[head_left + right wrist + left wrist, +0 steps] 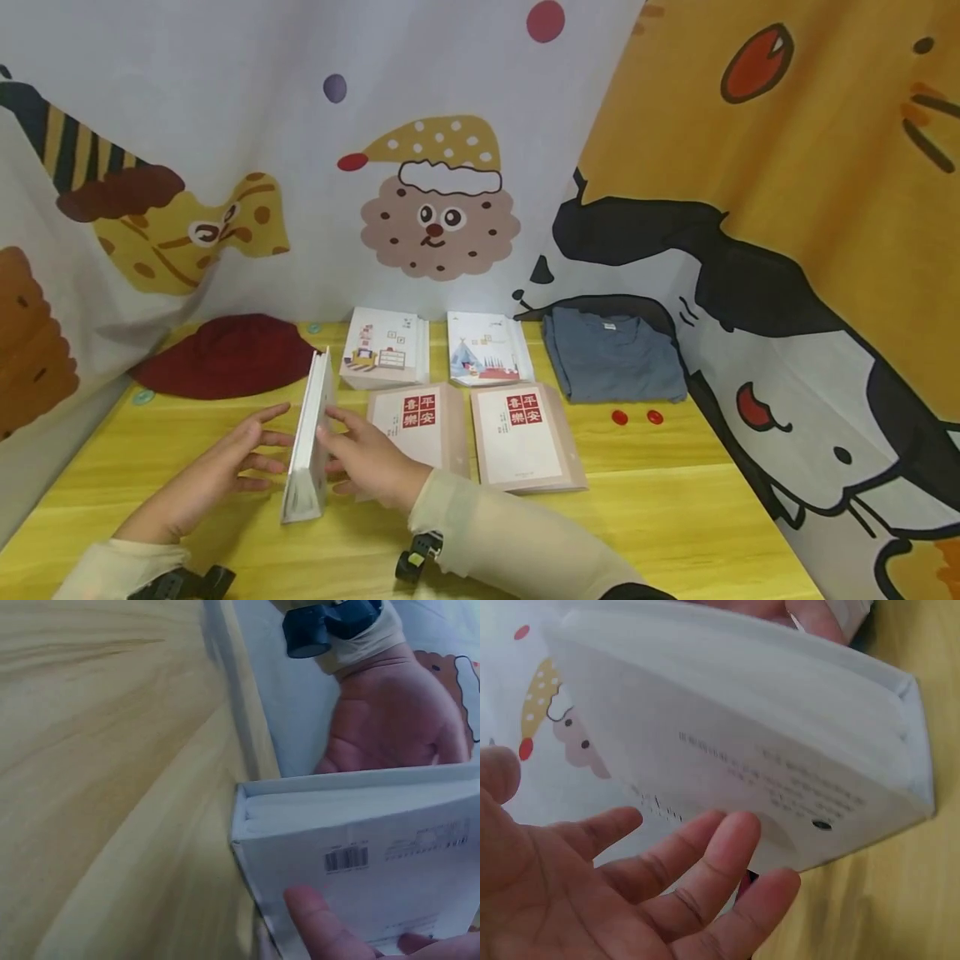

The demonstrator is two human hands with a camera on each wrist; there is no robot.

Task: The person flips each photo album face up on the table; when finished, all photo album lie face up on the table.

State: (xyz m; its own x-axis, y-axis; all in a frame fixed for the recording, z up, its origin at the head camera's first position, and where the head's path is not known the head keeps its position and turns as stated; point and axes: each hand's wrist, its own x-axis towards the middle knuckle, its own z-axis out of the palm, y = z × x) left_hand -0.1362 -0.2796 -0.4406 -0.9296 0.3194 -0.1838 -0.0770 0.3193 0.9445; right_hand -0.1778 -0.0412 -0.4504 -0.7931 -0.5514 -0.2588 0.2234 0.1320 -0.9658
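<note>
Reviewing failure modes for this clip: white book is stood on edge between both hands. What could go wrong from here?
1. The white book stands on its narrow edge; the left hand looks open and just off the cover, so it could topple left.
2. The right hand only presses fingers flat on the cover, so it may slip.
3. Falling right, it could hit the beige book close beside it.

The setting was a staged recording booth rather than a lived-in room. A yellow wood-grain bench (675, 517) was enclosed on three sides by hung cartoon-print cloth backdrops (435, 208). Items were laid out in rows: books (525, 433), a folded blue T-shirt (611, 354) and a dark red hat (225, 354).
</note>
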